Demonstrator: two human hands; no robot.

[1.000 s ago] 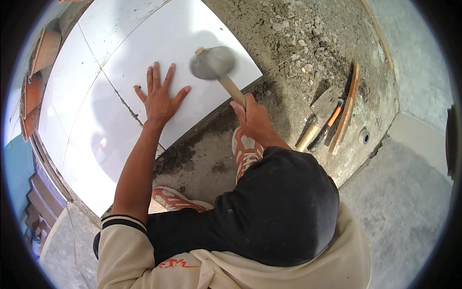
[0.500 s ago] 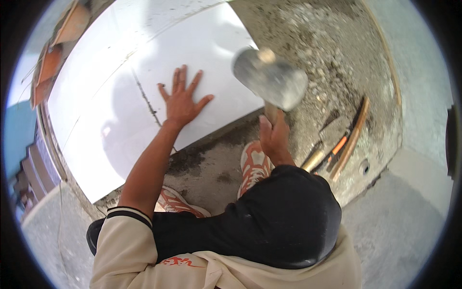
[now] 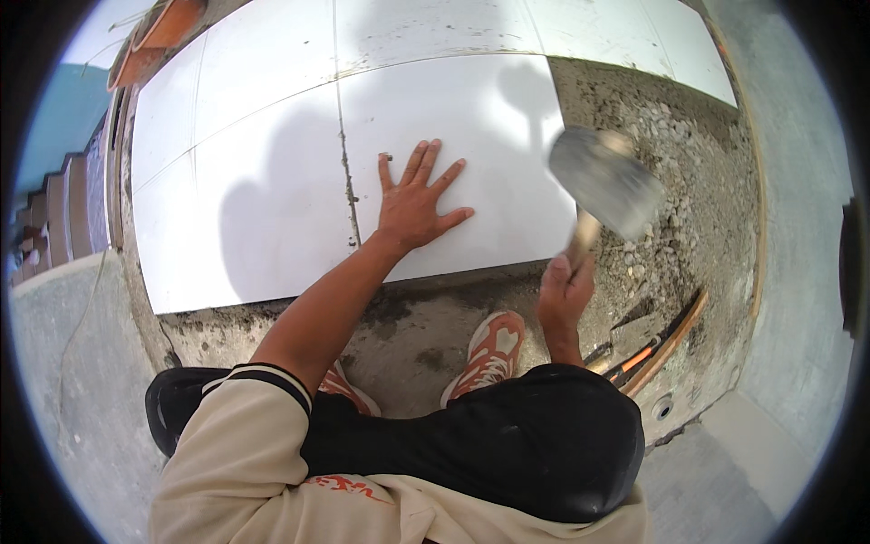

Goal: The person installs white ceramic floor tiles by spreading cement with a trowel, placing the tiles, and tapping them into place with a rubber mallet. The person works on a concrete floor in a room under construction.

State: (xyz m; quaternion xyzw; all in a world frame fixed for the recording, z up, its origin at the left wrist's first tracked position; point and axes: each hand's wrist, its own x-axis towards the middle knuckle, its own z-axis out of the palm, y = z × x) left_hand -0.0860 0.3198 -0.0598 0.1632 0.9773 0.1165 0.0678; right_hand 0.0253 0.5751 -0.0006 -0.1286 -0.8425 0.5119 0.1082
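Observation:
My left hand (image 3: 414, 206) lies flat with fingers spread on a large white tile (image 3: 494, 181). A seam smeared with dark mortar runs just left of that hand, between this tile and a neighbouring white tile (image 3: 281, 199). My right hand (image 3: 566, 288) is wrapped round the wooden handle of a rubber mallet (image 3: 609, 181). The mallet's dark, thick head is blurred and appears raised near the tile's right edge; I cannot tell whether it touches. A shadow of the mallet falls on the tile's upper right part.
More white tiles (image 3: 435, 32) lie in a row beyond. Gravel and rough mortar (image 3: 671, 172) cover the ground at right. A trowel (image 3: 634, 334), an orange-handled tool (image 3: 634, 356) and a wooden strip (image 3: 671, 340) lie near my right knee. Terracotta pots (image 3: 168, 27) stand at the far left.
The view has shifted, bringing the far row of tiles into sight. My left hand stays flat on the tile. My right hand still holds the mallet, its head blurred in both frames.

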